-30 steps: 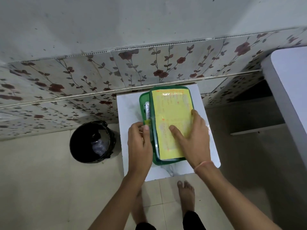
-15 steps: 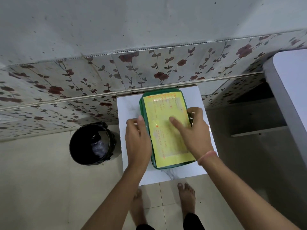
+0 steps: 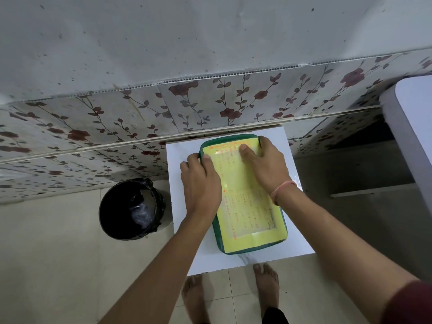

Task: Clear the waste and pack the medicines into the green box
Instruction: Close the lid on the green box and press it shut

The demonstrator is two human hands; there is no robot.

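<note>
The green box (image 3: 243, 247) lies on a small white table (image 3: 233, 260), its lid down and covered by a yellow label with orange print. My left hand (image 3: 201, 183) presses on the lid's left far edge, fingers curled over the rim. On the far right corner rests my right hand (image 3: 264, 164), thumb flat on the label and fingers wrapped round the edge. No medicines are visible; the box's inside is hidden.
A black waste bin (image 3: 131, 209) with crumpled plastic inside stands on the floor left of the table. A floral-tiled wall runs behind. A white counter (image 3: 411, 127) juts in at the right. My bare feet (image 3: 266, 284) stand at the table's near edge.
The lid, ajar a second ago with contents showing at the left, is now down flat. Both hands slid from the box's middle toward its far corners.
</note>
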